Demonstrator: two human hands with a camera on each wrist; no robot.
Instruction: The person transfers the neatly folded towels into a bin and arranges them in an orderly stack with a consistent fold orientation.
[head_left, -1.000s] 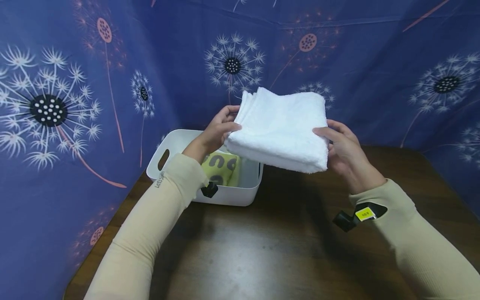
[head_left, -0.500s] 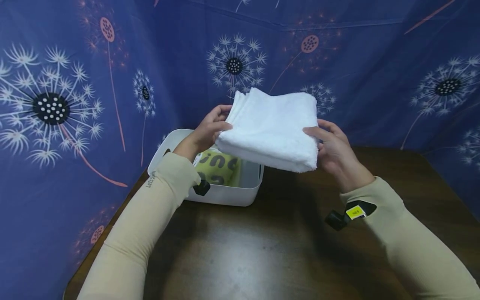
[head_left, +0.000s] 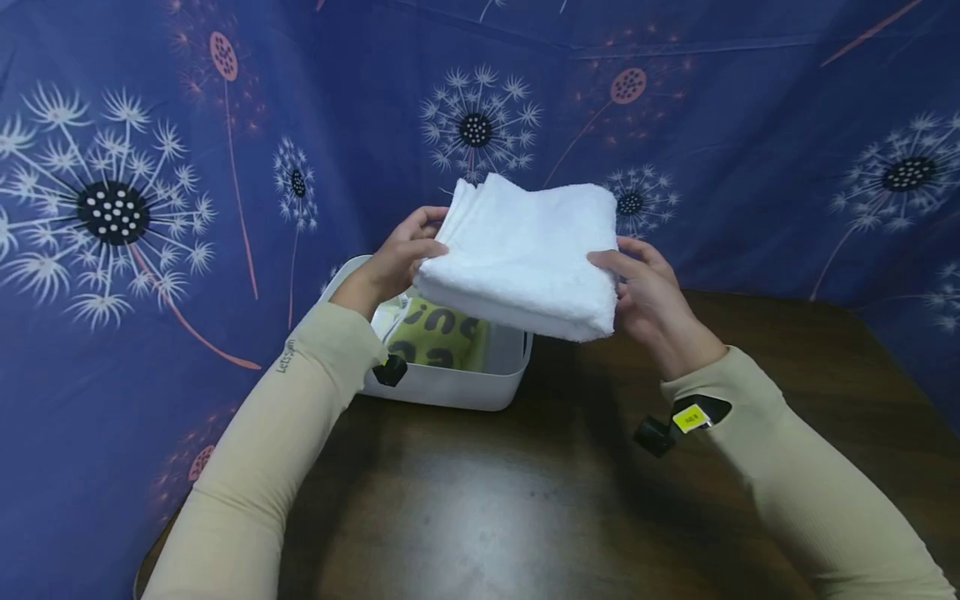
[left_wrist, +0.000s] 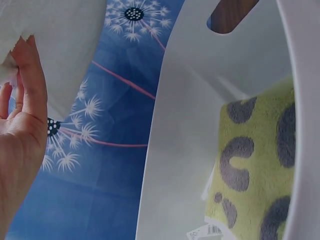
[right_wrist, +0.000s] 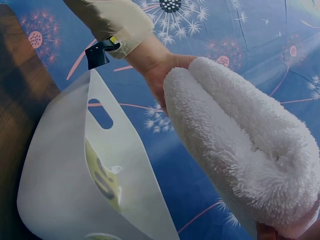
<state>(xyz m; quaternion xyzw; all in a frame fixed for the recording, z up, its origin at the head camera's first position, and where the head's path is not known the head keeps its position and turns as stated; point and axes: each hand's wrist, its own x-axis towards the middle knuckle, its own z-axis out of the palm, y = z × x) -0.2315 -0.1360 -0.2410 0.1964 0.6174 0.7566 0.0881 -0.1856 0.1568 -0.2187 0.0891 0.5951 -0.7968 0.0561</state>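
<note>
A folded white towel [head_left: 525, 242] is held up between both hands in the head view, tilted, its near edge lower. My left hand [head_left: 393, 258] pinches its left side, thumb on top and fingers beneath. On the opposite side my right hand [head_left: 656, 300] grips the towel the same way. Below and behind the towel stands a white bin [head_left: 450, 390] with handle holes. Inside it lies a yellow-green cloth [head_left: 438, 333] with dark grey lettering, partly covered by the towel and left arm. In the right wrist view the towel [right_wrist: 240, 145] shows its thick, fluffy folds, apart from the bin [right_wrist: 55, 165].
The bin sits on a dark brown wooden table [head_left: 480, 500], toward the back left. A blue curtain [head_left: 360, 108] with dandelion prints hangs behind and to the left. A small tag with a barcode [left_wrist: 214, 229] lies by the cloth in the bin.
Both hands have moved left with the white towel, bringing it further over the bin. Their hold has stayed the same, and the head view has shifted slightly.
</note>
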